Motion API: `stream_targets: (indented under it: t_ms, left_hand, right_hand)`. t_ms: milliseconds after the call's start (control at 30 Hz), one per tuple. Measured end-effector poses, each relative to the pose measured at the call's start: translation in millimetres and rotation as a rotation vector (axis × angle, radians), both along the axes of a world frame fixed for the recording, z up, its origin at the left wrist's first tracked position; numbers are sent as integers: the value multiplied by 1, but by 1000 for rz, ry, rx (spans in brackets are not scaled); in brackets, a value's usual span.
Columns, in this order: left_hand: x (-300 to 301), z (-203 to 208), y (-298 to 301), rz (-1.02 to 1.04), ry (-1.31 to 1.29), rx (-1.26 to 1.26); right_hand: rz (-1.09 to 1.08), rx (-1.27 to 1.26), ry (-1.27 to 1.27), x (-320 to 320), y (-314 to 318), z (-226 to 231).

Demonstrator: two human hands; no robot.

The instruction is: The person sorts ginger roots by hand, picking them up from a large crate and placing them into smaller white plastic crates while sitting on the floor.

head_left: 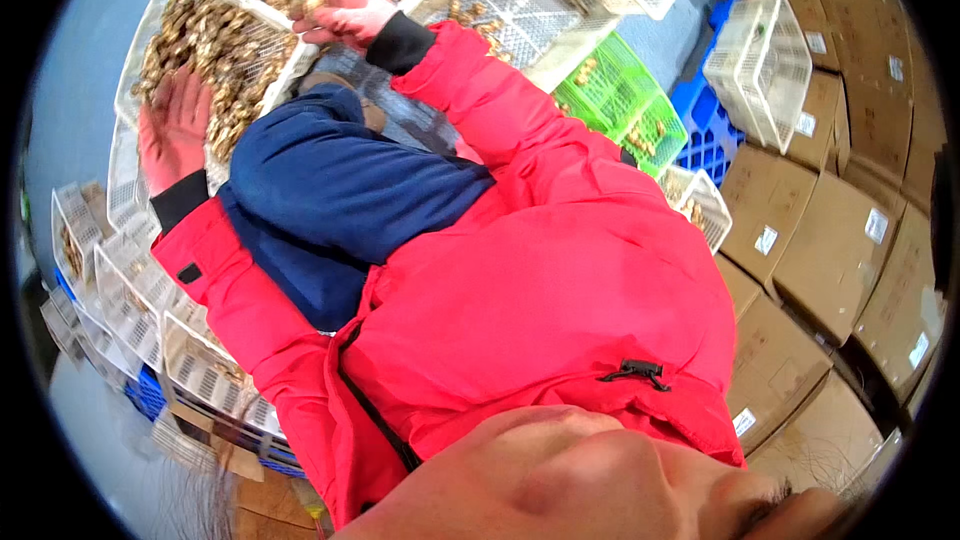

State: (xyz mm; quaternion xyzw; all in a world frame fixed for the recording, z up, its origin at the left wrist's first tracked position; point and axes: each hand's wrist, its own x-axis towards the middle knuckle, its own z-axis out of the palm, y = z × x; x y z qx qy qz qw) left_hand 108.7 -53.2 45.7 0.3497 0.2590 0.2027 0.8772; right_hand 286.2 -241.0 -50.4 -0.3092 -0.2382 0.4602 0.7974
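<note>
Left hand [178, 125]: open, fingers extended and laid on the near-left part of a heap of brown-and-cream pieces [215, 60], bulb- or mushroom-like, can't tell which. I see nothing gripped there. The heap fills a white mesh crate [146, 25] at upper left. Right hand [350, 15]: over the crate's far right corner, fingers curled narrow around one brown-and-cream piece [314, 0], as far as I can make out.

Clutter round the work: navy trouser leg [330, 175] bent up right beside the heap crate, taking the space on its near right side. Red jacket [560, 310] blocks the middle of my view; its right sleeve crosses in front of the crates beyond. Part of a face fills the bottom edge.

Past the right hand, a big white crate [520, 5] with a few pieces at its near-left end. Beside it, a green crate [592, 95] with a few more, partly cut off by the sleeve, then a small white basket [715, 215]. Further right, a tall white crate [765, 65] by a blue pallet [708, 140], and cardboard boxes [840, 245] stacked along the right rim. Lower left, more white crates [130, 275] crowd beside the left sleeve.
</note>
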Motion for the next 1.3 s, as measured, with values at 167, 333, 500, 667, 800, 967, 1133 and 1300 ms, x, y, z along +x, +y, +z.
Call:
stream_targets:
  t_ms: [167, 333, 500, 667, 800, 967, 1133, 1300]
  left_hand:
    - [12, -7, 13, 16, 63, -26]
    - [7, -20, 31, 180, 123, 31]
    - [-2, -80, 89, 34, -49, -179]
    - [-33, -77, 88, -85, -344, -325]
    - [-41, -72, 89, 268, -400, -274]
    - [-88, -72, 81, 563, -482, -327]
    - [-93, -56, 68, 624, -444, -269]
    - [-87, -47, 63, 717, -301, -189]
  right_hand:
    - [-244, -249, -226, 50, -153, -45]
    - [-657, -721, -38, 59, -373, -83]
    - [-1039, -1808, -232, 11, -622, -180]
    - [-1234, -1750, -60, 35, -571, -202]
    - [-641, -1020, 35, 131, -375, -139]
    - [-43, -602, -327, 101, -36, -27]
    - [402, -547, -1081, 18, 187, -59]
    - [486, -650, -1751, -55, 285, -132]
